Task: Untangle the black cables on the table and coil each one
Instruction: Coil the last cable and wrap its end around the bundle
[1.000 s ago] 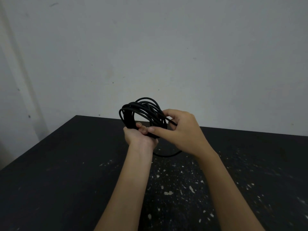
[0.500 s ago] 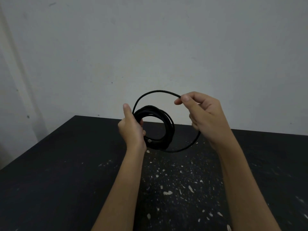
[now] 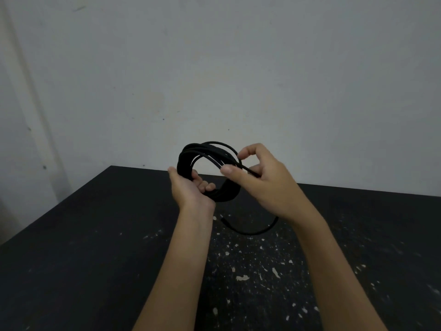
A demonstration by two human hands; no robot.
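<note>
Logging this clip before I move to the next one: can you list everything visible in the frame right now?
cable: one, black, wound in several loops, held up above the table; its loose tail hangs in a curve below the hands.
table: one, black, across the lower half of the view.
flecks: many, pale, scattered on the table's middle and right.
wall: one, grey-white, behind the table.
left hand: one, bare, fingers curled round the left side of the loops.
right hand: one, bare, pinches a strand at the loops' right side between thumb and forefinger.
</note>
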